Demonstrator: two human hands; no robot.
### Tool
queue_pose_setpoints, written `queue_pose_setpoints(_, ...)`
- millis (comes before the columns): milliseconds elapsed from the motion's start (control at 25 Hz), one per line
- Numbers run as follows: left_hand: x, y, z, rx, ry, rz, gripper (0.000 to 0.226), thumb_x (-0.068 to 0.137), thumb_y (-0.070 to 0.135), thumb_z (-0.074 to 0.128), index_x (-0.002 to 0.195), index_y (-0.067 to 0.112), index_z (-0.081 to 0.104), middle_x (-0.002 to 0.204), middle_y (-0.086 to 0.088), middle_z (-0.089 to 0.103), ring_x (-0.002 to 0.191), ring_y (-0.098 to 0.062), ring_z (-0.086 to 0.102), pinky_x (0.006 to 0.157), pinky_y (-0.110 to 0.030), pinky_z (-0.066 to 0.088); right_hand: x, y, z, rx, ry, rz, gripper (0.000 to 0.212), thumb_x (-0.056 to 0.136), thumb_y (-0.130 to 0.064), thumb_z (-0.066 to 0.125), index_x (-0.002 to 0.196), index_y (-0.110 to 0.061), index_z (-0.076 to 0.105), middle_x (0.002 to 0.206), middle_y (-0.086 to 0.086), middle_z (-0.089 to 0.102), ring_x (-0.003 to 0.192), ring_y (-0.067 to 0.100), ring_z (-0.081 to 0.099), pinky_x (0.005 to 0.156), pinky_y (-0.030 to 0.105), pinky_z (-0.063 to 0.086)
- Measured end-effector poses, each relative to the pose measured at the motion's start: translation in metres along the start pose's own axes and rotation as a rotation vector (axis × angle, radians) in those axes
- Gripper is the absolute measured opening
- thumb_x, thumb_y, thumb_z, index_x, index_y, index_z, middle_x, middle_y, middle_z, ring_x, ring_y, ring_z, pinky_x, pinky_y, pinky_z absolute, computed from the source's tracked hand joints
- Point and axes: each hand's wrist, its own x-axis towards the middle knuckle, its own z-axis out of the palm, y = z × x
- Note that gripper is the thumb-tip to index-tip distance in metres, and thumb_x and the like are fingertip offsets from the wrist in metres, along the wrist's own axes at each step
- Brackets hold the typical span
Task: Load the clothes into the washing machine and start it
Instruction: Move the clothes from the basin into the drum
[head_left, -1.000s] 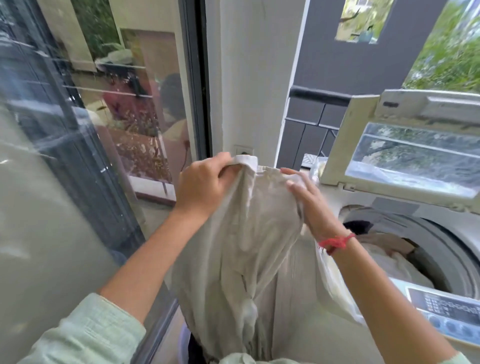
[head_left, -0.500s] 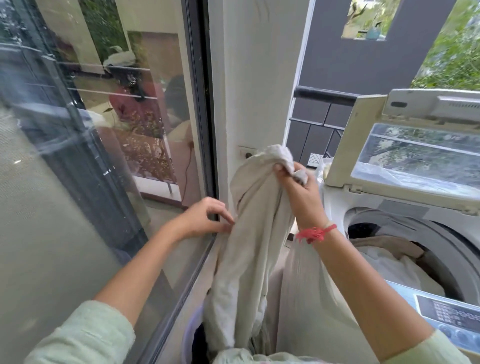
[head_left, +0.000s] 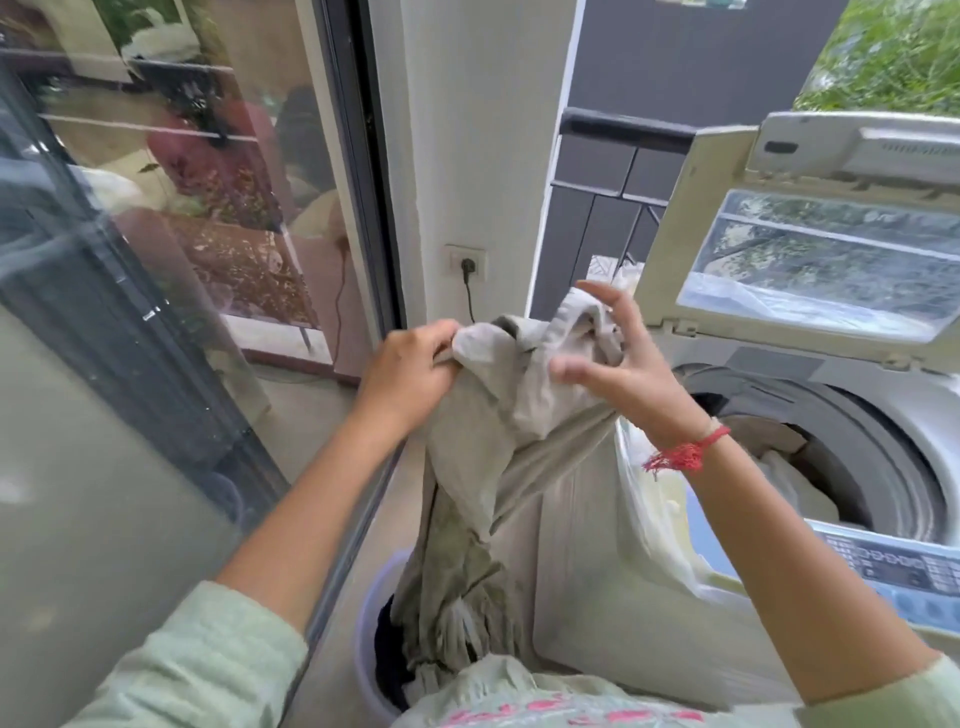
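I hold a long beige garment (head_left: 498, 441) up between both hands, left of the washing machine (head_left: 909, 431). My left hand (head_left: 405, 374) grips a bunched fold at its top left. At the top right is my right hand (head_left: 628, 384), its index finger and thumb spread while the other fingers curl into the fabric. The garment's lower end hangs into a lavender laundry basket (head_left: 366, 623) with dark clothes inside. The machine's lid (head_left: 675, 234) stands open, and light clothes (head_left: 789, 483) lie in the drum.
The machine's control panel (head_left: 893, 571) runs along its front edge. A clear plastic bag (head_left: 649, 519) hangs on its left side. A glass sliding door (head_left: 156, 260) fills the left; a wall socket (head_left: 467, 262) with a plugged cord sits ahead, a dark railing (head_left: 623, 124) behind.
My left hand came back up from the garment's middle and took hold of its top. My right hand has lowered and loosened, and the top of the garment is now bunched between both hands.
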Motion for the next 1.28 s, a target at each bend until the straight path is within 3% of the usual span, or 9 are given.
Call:
queue_pose_setpoints(120,0.004,0.022,0.004,-0.276,-0.038,-0.111,0.003,0.076,0.022,0.068,0.077,0.019,0.068,0.07,0.003,0.067,0.067,-0.008,0.059,0.057,-0.018,0.041,-0.006,0.013,0.018,-0.535,-0.161,-0.017,0.106,0.044,-0.062,0.082,0.135,-0.036,0.034,0.128,-0.011,0.048,0.112,0.004,0.047,0.09,0.019,0.04)
queue_pose_setpoints(200,-0.004,0.029,0.014,-0.395,-0.083,-0.126,0.007,0.073,0.023,0.073,0.077,0.021,0.068,0.068,0.009,0.064,0.063,-0.002,0.055,0.058,-0.014,0.042,-0.004,0.028,0.035,-0.638,-0.076,-0.058,0.075,0.052,-0.062,0.077,0.115,-0.031,0.05,0.106,-0.002,0.055,0.093,0.012,0.053,0.075,0.029,0.043)
queue_pose_setpoints(360,-0.008,-0.003,0.003,-0.59,-0.337,-0.211,0.046,0.065,0.032,0.08,0.107,0.026,0.061,0.101,0.004,0.063,0.092,-0.014,0.065,0.08,-0.029,0.054,-0.001,0.042,0.042,-0.556,0.177,-0.103,0.021,0.075,-0.031,0.074,0.076,-0.018,0.058,0.095,-0.001,0.044,0.075,0.015,0.049,0.063,0.026,0.037)
queue_pose_setpoints(520,-0.061,-0.046,0.039,-0.397,-0.451,-0.407,0.118,0.038,0.07,0.079,0.139,0.036,0.028,0.136,0.006,0.036,0.125,-0.015,0.041,0.101,-0.036,0.038,0.001,0.03,0.021,-0.273,0.313,-0.148,0.022,0.075,-0.029,0.064,0.071,-0.009,0.054,0.084,-0.003,0.048,0.072,0.005,0.046,0.067,0.025,0.038)
queue_pose_setpoints(640,-0.11,-0.028,0.105,-0.331,-0.552,-0.511,0.141,0.04,0.059,0.086,0.147,0.034,-0.003,0.153,0.009,0.008,0.14,-0.013,0.015,0.114,-0.034,0.021,0.018,-0.007,0.003,-0.066,0.433,-0.273,0.025,0.075,-0.022,0.064,0.069,0.0,0.053,0.068,0.012,0.052,0.066,0.023,0.046,0.063,0.04,0.041)
queue_pose_setpoints(760,-0.085,0.002,0.145,-0.539,-0.164,-0.605,0.111,0.049,0.051,0.083,0.143,0.029,0.027,0.141,0.004,0.04,0.128,-0.011,0.039,0.104,-0.028,0.034,0.039,-0.065,-0.041,0.2,0.567,-0.436,0.015,0.073,-0.011,0.068,0.065,-0.014,0.055,0.066,0.003,0.052,0.066,0.016,0.047,0.061,0.034,0.041)
queue_pose_setpoints(880,-0.022,0.04,0.145,-0.599,0.138,-0.522,0.019,0.077,0.018,0.071,0.094,0.018,0.061,0.088,-0.005,0.067,0.082,-0.016,0.065,0.067,-0.016,0.044,0.045,-0.092,-0.118,0.491,0.724,-0.508,0.011,0.074,-0.007,0.069,0.067,-0.016,0.067,0.067,-0.007,0.066,0.068,0.011,0.061,0.065,0.029,0.049)
queue_pose_setpoints(1080,0.049,0.132,0.139,-0.358,0.284,-0.163,0.021,0.079,-0.001,0.051,0.09,0.013,0.064,0.064,0.009,0.058,0.064,-0.024,0.058,0.054,-0.032,0.042,0.016,-0.031,-0.276,0.352,1.027,-0.422,0.01,0.073,-0.021,0.074,0.081,-0.022,0.067,0.072,-0.015,0.069,0.071,-0.004,0.06,0.069,0.018,0.049)
queue_pose_setpoints(1280,0.082,0.236,0.208,-0.255,0.132,0.092,0.021,0.081,0.019,0.053,0.099,0.015,0.063,0.086,-0.009,0.068,0.078,-0.031,0.062,0.061,-0.038,0.049,-0.028,0.073,-0.379,-0.401,1.222,-0.142,0.028,0.083,-0.036,0.064,0.096,-0.013,0.056,0.092,0.008,0.059,0.079,0.012,0.049,0.067,0.024,0.033)
